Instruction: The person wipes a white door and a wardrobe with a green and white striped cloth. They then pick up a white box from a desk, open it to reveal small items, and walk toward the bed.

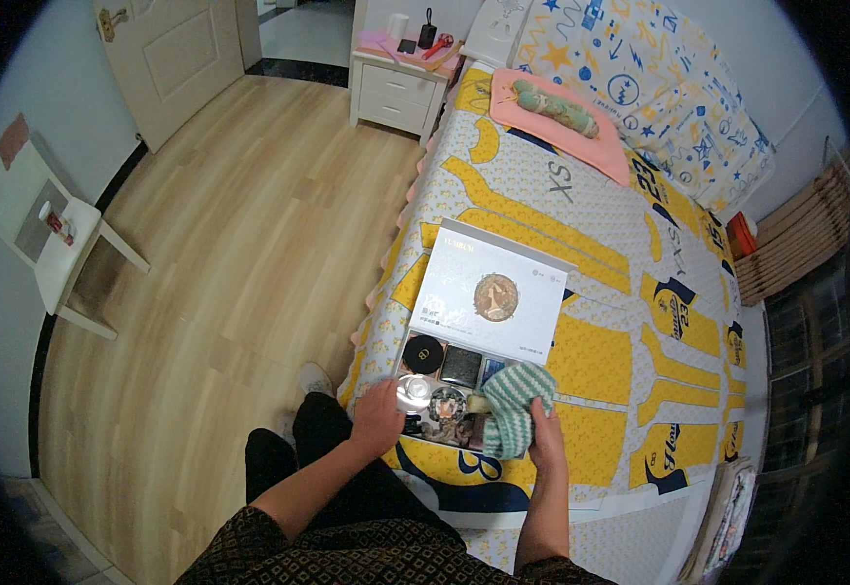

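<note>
A white gift box [416, 338] lies on the bed with its lid [461, 274] tipped back; the lid bears writing and a round figure emblem. My left hand [379, 420] is at the box's left side, touching the edge by a clear, shiny round container [414, 393]; its fingertips are partly hidden. In my right hand [548, 435] is a green-and-white striped knitted cloth band [516, 409], held over the box's right side. Inside sit a round black compact [423, 354], a dark square case [461, 365], a round ornamented case [447, 404] and a scrunchie-like bundle [448, 433].
A yellow-and-white patterned sheet [593, 358] covers the bed. A pink pillow [615, 164] with a green bolster [556, 110] lies farther up. A white nightstand [398, 91] stands beyond the bed. A white chair [77, 245] with a paper cup [55, 223] is at the left wall.
</note>
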A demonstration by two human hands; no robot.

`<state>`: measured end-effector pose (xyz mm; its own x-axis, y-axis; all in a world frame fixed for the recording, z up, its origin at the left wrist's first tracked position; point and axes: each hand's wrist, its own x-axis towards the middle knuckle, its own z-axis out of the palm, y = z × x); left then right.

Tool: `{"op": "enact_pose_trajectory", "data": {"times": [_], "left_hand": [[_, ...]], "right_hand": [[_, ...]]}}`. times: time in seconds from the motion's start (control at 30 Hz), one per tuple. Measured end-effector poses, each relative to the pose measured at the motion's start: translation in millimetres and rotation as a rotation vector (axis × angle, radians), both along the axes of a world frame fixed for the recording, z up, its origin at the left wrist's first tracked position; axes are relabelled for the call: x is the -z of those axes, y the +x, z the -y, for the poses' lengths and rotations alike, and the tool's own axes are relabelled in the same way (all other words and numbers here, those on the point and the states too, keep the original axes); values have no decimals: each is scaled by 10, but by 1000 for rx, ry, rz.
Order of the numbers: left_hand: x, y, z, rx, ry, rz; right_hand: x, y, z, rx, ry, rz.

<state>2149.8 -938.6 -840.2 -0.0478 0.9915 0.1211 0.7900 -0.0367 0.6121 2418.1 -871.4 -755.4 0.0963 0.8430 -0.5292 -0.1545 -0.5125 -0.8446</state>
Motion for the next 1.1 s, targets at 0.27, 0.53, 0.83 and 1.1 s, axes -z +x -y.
{"op": "enact_pose_trajectory", "data": {"times": [0.27,0.53,0.83,1.1], "left_hand": [[-198,193,-393,65,-125,-153],[-181,129,-337,84,19,-83],[-898,95,-68,179,31,447],[-1277,30,149,207,154,414]], "right_hand": [[-56,-647,108,-93,-146,113],[186,-730,136,-296,116,354],[-162,-1106,293,-700,537,420],[-300,-1313,409,-313,203,-143]]}}
